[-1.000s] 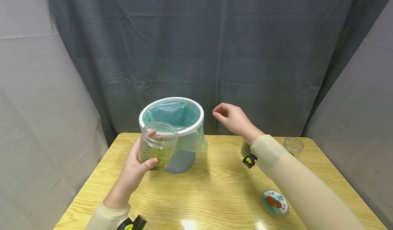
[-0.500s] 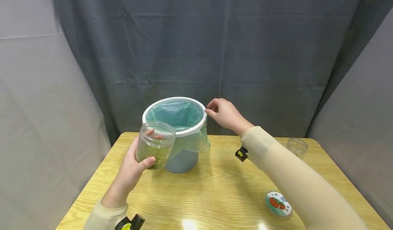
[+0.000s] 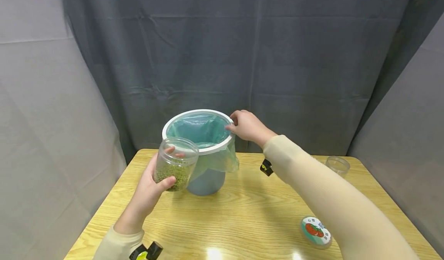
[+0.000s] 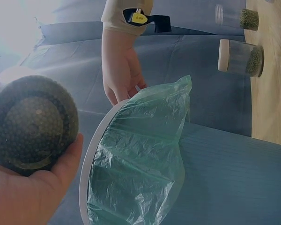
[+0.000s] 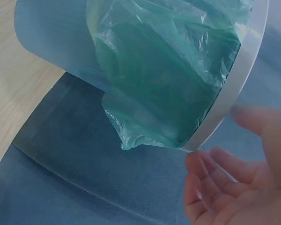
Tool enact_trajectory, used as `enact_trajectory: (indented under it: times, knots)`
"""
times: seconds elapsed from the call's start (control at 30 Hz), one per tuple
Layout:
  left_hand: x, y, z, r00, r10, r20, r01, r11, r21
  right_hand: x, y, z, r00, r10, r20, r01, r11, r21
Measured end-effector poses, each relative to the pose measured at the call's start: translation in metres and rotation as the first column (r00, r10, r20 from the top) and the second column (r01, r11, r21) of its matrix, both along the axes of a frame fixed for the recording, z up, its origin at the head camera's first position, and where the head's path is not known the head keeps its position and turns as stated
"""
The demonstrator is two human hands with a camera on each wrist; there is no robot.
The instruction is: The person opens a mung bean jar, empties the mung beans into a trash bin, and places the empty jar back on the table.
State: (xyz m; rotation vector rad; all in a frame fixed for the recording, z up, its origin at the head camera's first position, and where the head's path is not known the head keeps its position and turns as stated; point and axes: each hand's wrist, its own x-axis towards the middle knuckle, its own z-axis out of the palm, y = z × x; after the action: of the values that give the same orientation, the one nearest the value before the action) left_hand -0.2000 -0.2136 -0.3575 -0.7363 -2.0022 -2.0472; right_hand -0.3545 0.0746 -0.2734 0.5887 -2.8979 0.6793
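My left hand [image 3: 145, 188] grips a clear plastic jar [image 3: 178, 171], its mouth uncovered, with green beans in the lower part. The jar leans slightly in front of a grey-blue trash bin [image 3: 206, 183]. A green plastic bag [image 3: 222, 158] lines the bin and folds out over its side, under a white ring [image 3: 227, 143] at the rim. At the rim's right side is my right hand [image 3: 249, 128], thumb on the inner side and fingers outside. In the right wrist view the curled fingers [image 5: 196, 166] meet the ring's edge; how firmly they hold cannot be seen.
A round lid with a tomato picture [image 3: 316, 231] lies on the wooden table [image 3: 249, 221] at front right. Behind the right sleeve stands a clear jar [image 3: 337, 165]. The left wrist view also shows a white-lidded jar of beans [image 4: 241, 57]. Grey curtains surround the table.
My right hand has moved left from beside the bin onto its rim, the thumb now over the inner side. The left hand with the jar has hardly moved.
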Motion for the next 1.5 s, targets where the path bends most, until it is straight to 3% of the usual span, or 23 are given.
enact_trajectory:
  times: [0.33, 0.9, 1.1, 1.5]
  knots:
    - [-0.001, 0.003, -0.002, 0.997, -0.080, 0.005, 0.080, 0.995, 0.054, -0.012, 0.000, 0.002, 1.000, 0.014, 0.020, -0.016, 0.997, 0.075]
    - [0.000, 0.000, -0.005, 0.994, -0.092, 0.060, 0.087, 0.992, 0.086, -0.008, -0.007, 0.016, 0.975, -0.021, 0.219, -0.021, 0.982, 0.185]
    - [0.002, -0.002, -0.002, 0.992, -0.080, 0.100, 0.072, 0.994, 0.088, -0.006, -0.007, 0.020, 0.971, -0.025, 0.236, -0.019, 0.983, 0.184]
    - [0.002, -0.003, -0.003, 0.991, -0.073, 0.114, 0.062, 0.993, 0.097, -0.006, -0.001, 0.024, 0.974, 0.006, 0.227, -0.059, 0.972, 0.228]
